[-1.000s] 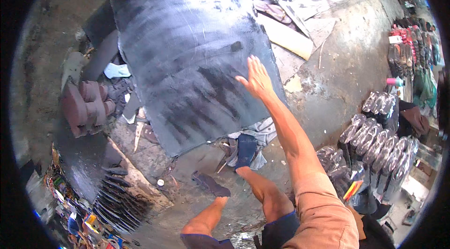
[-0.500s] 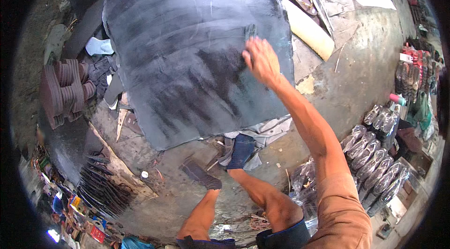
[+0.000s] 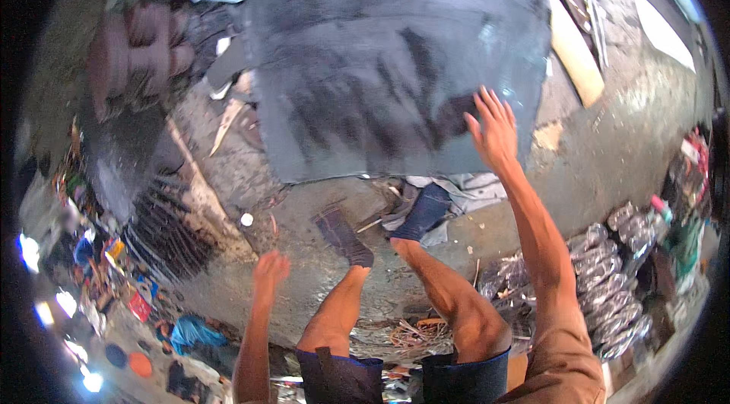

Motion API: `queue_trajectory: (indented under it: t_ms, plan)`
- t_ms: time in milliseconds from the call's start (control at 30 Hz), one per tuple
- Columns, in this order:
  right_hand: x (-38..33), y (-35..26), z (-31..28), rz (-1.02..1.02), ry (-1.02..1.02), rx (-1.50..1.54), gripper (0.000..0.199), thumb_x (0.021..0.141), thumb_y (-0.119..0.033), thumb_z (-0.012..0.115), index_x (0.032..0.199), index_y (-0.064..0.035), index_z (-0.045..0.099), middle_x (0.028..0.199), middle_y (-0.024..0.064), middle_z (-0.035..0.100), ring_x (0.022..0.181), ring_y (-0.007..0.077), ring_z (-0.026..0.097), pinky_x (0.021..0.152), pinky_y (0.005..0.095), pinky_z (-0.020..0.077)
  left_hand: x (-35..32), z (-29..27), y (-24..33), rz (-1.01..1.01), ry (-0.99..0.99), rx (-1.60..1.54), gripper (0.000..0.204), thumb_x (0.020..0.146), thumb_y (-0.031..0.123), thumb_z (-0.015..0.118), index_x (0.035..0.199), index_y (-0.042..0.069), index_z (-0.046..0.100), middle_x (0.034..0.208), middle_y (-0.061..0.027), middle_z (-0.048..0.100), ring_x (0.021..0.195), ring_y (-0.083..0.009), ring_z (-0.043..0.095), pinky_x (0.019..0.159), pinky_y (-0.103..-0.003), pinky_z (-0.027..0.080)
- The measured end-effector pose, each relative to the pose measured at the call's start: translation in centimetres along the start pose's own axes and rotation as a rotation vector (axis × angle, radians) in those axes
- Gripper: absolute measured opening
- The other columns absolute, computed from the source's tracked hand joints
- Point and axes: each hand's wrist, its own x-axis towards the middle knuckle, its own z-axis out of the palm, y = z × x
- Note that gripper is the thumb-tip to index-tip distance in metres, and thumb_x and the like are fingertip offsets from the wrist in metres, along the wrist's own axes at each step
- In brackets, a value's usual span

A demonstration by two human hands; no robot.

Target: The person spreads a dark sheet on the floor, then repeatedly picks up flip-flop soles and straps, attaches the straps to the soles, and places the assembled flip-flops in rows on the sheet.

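A large black sheet (image 3: 334, 46) with streaky, cloudy smears lies in front of me. My right hand (image 3: 496, 134) is over its near right part, fingers stretched and spread, with nothing visible in them; whether the palm touches the surface I cannot tell. Dark, wet-looking patches mark the sheet beside those fingers. Low on the left, my left hand (image 3: 271, 271) is above the floor, apart from the sheet. Its fingers are blurred and look partly bent, and no held thing shows.
Stacked brown sole-shaped pieces (image 3: 144, 62) stand left of the sheet, and dark strips (image 3: 171, 225) lie below them. A cream-coloured roll (image 3: 576, 54) lies to the right. Plastic-wrapped footwear (image 3: 608, 282) is heaped at lower right. Grey cloth (image 3: 471, 195) lies by my feet.
My right hand has come nearer to me across the sheet, toward its near right corner. My left hand has come into view at lower left. The whole view has shifted.
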Motion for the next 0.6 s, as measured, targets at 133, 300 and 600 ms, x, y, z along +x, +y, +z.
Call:
queue_trajectory:
  t_ms: [133, 300, 600]
  plan:
    - [-12.5, 8.6, 2.4, 0.641, 0.137, 0.057, 0.052, 0.098, -0.025, 0.071, 0.139, 0.0054, 0.061, 0.134, 0.0250, 0.065, 0.128, 0.0429, 0.060, 0.111, 0.0510, 0.0465, 9.7, 7.5, 5.6, 0.060, -0.121, -0.227, 0.061, 0.103, 0.022, 0.072, 0.153, 0.004, 0.043, 0.142, -0.0204, 0.061, 0.130, -0.0323, 0.064, 0.105, -0.050, 0.057]
    - [-17.6, 13.2, 5.7, 1.074, 0.015, 0.607, 0.059, 0.100, -0.035, 0.070, 0.142, 0.0044, 0.059, 0.109, 0.0190, 0.071, 0.108, 0.0354, 0.069, 0.095, 0.0466, 0.0530, 17.6, 12.5, 7.4, -0.078, 0.115, -0.696, 0.077, 0.098, 0.017, 0.076, 0.159, 0.006, 0.032, 0.149, -0.0196, 0.051, 0.136, -0.0346, 0.056, 0.112, -0.053, 0.052]
    - [-15.2, 13.2, 6.7, 0.708, 0.235, -0.232, 0.057, 0.091, -0.026, 0.075, 0.135, 0.0076, 0.063, 0.104, 0.0243, 0.076, 0.106, 0.0367, 0.074, 0.098, 0.0475, 0.0551, 13.9, 14.9, 8.6, -0.091, 0.191, -0.889, 0.073, 0.090, 0.025, 0.084, 0.151, 0.003, 0.049, 0.154, -0.0153, 0.052, 0.142, -0.0312, 0.052, 0.114, -0.046, 0.051]
